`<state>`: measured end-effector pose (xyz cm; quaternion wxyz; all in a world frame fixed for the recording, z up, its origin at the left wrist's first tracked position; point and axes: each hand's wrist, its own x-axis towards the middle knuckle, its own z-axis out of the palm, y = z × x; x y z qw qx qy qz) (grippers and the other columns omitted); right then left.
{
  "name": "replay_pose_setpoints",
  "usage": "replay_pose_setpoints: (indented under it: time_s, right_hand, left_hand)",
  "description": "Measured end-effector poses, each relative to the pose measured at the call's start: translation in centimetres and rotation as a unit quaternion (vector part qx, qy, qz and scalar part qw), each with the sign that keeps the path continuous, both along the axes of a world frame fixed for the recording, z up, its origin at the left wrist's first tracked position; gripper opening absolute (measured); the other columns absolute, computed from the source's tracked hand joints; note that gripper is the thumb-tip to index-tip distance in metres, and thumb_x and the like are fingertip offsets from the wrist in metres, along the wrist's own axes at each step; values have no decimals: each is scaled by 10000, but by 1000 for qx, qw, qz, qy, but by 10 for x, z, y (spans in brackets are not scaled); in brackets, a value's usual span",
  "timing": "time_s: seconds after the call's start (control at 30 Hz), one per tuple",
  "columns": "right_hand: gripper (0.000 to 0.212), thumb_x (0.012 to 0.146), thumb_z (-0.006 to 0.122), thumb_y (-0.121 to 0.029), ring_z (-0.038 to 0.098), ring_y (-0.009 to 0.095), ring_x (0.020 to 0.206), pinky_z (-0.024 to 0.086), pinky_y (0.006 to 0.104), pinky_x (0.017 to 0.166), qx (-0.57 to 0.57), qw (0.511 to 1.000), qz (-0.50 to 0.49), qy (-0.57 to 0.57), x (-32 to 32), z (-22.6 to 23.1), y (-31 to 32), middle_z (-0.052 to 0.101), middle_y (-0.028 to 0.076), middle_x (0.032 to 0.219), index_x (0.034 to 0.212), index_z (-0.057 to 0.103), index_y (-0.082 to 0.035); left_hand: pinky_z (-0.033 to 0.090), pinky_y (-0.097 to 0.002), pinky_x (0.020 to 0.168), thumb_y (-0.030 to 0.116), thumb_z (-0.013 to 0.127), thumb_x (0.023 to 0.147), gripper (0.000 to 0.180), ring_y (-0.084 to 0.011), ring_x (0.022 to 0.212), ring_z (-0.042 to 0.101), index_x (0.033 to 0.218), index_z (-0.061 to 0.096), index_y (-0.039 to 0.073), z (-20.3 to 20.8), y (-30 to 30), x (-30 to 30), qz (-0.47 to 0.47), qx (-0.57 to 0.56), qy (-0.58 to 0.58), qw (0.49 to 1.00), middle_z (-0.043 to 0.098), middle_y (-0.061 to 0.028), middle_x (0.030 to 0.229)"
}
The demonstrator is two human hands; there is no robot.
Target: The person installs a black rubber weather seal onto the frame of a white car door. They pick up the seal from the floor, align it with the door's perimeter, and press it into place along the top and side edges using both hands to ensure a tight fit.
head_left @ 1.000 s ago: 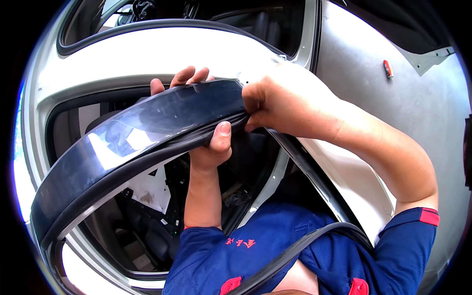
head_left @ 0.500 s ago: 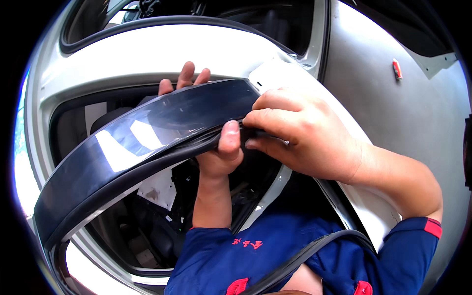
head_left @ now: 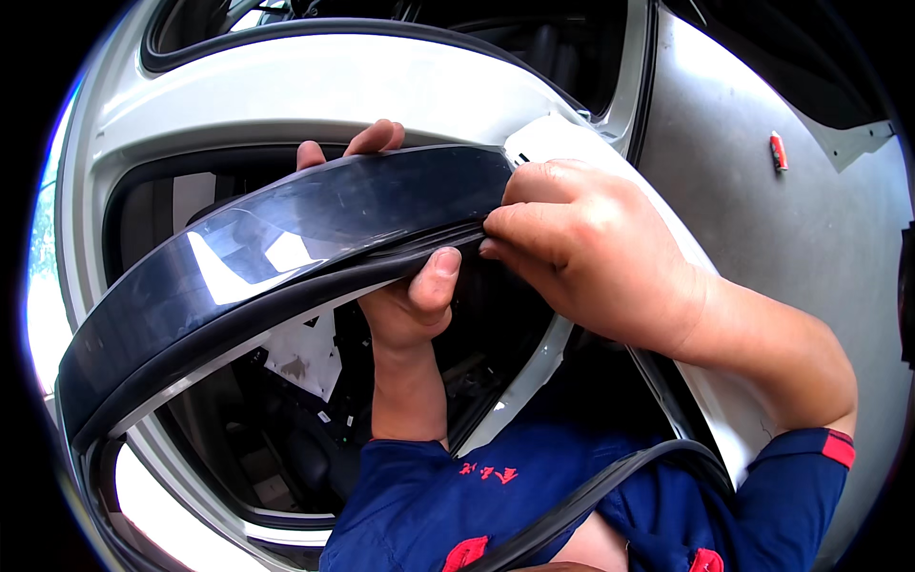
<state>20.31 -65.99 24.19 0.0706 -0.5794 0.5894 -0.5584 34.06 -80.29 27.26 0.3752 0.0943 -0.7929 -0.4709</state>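
A glossy dark door-frame panel [head_left: 400, 195] curves across the middle, with a black rubber seal [head_left: 276, 310] running along its near edge. From below, my left hand [head_left: 412, 303] reaches through the opening and wraps the door frame, its thumb by the seal and fingertips showing over the far edge. At the panel's right end, my right hand [head_left: 610, 253] is closed in a pinch on the rubber seal; its fingers partly hide the seal there. A loose length of black rubber strip [head_left: 600, 481] loops across my chest.
Behind the frame is the white car body [head_left: 324, 86] with another window opening. Through the door opening, a dark interior and a whitish sheet [head_left: 307, 357] show. A small red and white tube [head_left: 779, 151] lies on the grey floor [head_left: 705, 143] at the right.
My left thumb has come off the panel edge and sits slightly lower, and that hand has shifted a little left. My right fingers have pinched closer together at the seal. The view has shifted slightly.
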Motion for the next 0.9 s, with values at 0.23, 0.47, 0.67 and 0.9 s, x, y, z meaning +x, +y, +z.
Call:
replay_pose_setpoints:
  time_s: [0.23,0.47,0.67,0.9]
  right_hand:
    - [121,799,798,-49,621,320,767,507,415,660,5,1000,8,-4,-1,6,-3,606,110,823,863,701,-15]
    - [223,859,777,6,628,262,826,517,340,703,-56,983,68,-159,6,-4,7,614,115,916,1075,722,1]
    - [275,885,738,26,629,249,865,514,319,721,-44,973,117,-197,7,-1,7,588,136,1061,1157,707,-2]
    - [342,884,691,60,639,252,914,533,337,729,35,983,128,-128,1,17,19,579,141,1076,1218,683,-14]
  left_hand:
    - [499,-358,1049,276,774,753,1119,-254,1292,480,1629,102,91,1,5,-1,12,6,6,1000,430,-196,1473]
    - [498,-361,1047,274,783,760,1122,-257,1296,481,1631,99,93,2,3,-1,2,-1,0,1000,419,-199,1484]
    - [496,-358,1052,282,805,763,1136,-257,1306,477,1631,95,102,-1,0,3,-10,-4,0,1000,422,-199,1486]
    - [523,-352,1030,325,885,767,1185,-260,1316,501,1623,98,96,-6,-13,1,-64,-7,25,998,434,-206,1486]
